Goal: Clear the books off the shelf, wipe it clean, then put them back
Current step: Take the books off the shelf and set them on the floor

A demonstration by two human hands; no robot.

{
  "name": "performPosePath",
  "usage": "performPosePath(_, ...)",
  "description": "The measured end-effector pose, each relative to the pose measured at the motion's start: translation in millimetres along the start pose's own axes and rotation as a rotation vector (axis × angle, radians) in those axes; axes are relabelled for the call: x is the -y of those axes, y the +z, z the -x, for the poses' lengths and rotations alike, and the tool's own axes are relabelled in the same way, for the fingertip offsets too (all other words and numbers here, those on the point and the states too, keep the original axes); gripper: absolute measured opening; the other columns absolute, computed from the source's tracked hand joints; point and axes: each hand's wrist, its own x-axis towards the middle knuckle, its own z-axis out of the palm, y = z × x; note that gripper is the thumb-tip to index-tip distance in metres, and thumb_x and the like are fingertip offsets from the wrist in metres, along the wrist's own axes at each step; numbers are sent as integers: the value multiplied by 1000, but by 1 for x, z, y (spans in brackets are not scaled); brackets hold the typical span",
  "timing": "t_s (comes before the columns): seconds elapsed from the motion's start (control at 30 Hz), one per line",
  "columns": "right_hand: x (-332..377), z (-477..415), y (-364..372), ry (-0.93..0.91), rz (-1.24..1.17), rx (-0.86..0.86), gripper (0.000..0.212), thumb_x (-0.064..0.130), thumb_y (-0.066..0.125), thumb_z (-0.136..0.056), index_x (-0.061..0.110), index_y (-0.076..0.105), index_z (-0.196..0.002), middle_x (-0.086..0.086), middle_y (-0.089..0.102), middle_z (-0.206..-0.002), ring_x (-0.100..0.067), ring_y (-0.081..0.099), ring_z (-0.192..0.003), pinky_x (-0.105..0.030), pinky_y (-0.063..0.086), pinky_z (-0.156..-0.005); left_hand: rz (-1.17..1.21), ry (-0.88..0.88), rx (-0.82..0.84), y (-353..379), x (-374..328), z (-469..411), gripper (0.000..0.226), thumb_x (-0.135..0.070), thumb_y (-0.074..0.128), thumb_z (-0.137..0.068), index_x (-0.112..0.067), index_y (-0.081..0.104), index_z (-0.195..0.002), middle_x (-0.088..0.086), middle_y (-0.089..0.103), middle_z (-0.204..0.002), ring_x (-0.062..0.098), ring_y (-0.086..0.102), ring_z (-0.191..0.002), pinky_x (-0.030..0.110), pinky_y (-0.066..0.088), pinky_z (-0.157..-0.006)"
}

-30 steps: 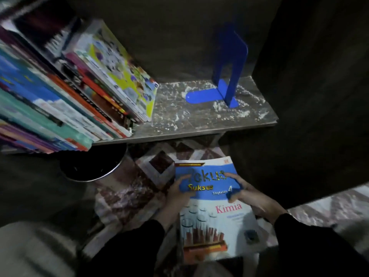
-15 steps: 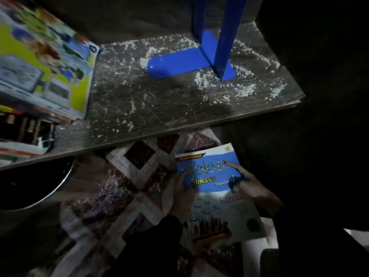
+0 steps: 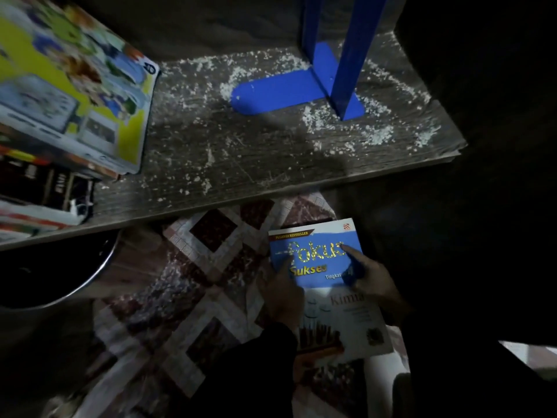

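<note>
Both hands hold a blue book (image 3: 313,254) below the shelf (image 3: 241,167).
Head view: left hand (image 3: 283,294) and right hand (image 3: 373,282) grip the book's sides, thumbs on its cover, above the patterned mat (image 3: 193,297). Since half a second ago they have hardly moved. The shelf carries leaning books (image 3: 69,86), a blue bookend (image 3: 280,90) and white dust (image 3: 373,137).

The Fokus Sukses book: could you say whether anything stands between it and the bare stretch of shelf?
Nothing visible does. The Fokus Sukses book is held below the shelf; the blue bookend stands right of the bare stretch, leaning books left of it.
</note>
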Motion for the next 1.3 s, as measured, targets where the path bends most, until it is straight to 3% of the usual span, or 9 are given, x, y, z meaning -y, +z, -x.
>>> performPosePath(0.13,40,8,-4,136,360,13,81,10,59,-82,32,19,-149,-20,40,-123,-41,40,-117,-37,37,-99,-115,23,144,-38,-16,8,47,-14,48,-93,-16,45,-139,14,41,-145,31,36,-134,29,28,-106)
performPosePath(0.27,88,13,-8,-5,353,158,45,19,62,-76,35,56,-117,-11,60,-114,-31,56,-111,-34,47,-89,113,79,193,-92,-38,37,39,-16,54,-89,-6,59,-126,14,58,-128,28,55,-118,28,44,-97)
performPosePath(0.37,157,35,-10,-171,241,312,26,3,62,-79,12,67,-104,0,63,-92,-13,58,-89,-16,43,-72,272,182,15,-146,-54,72,27,-7,53,-89,-6,64,-114,1,64,-107,17,60,-99,9,41,-74)
performPosePath(0.53,271,84,-5,-389,-85,164,30,1,51,-77,27,64,-68,6,64,-64,0,56,-57,-20,43,-59,402,355,-440,-242,-58,139,30,-20,48,-80,-13,70,-100,5,71,-97,18,64,-91,19,45,-82)
performPosePath(0.73,374,115,-6,-516,-319,33,33,-8,49,-86,13,64,-105,0,60,-73,-10,51,-61,-18,39,-55,170,561,-875,-346,-74,187,41,1,49,-86,-14,60,-123,2,56,-130,18,56,-109,15,33,-90)
performPosePath(0.8,395,115,-5,-533,-285,4,56,-6,55,-82,18,49,-133,-6,59,-107,-17,56,-91,-19,46,-73,39,542,-914,-370,-86,192,49,-5,46,-91,-18,47,-138,-1,41,-148,19,52,-120,24,38,-92)
performPosePath(0.93,419,114,9,-558,-210,11,98,5,53,-68,35,11,-151,0,27,-155,-26,24,-142,-46,27,-113,-186,301,-803,-391,-100,183,73,-19,45,-94,-20,3,-153,5,-4,-161,27,61,-89,28,38,-65)
performPosePath(1.13,411,106,18,-545,-269,66,105,3,54,-70,49,-1,-147,-6,45,-139,-26,47,-126,-34,46,-91,-182,320,-903,-393,-109,166,69,-20,48,-92,-15,13,-151,10,31,-146,27,60,-98,35,50,-78)
performPosePath(1.3,399,94,12,-690,-321,34,111,7,65,-66,61,5,-141,10,28,-154,-17,29,-139,-42,35,-109,-124,513,-1002,-387,-113,149,62,-32,55,-92,-14,33,-146,4,43,-124,17,36,-117,22,32,-93)
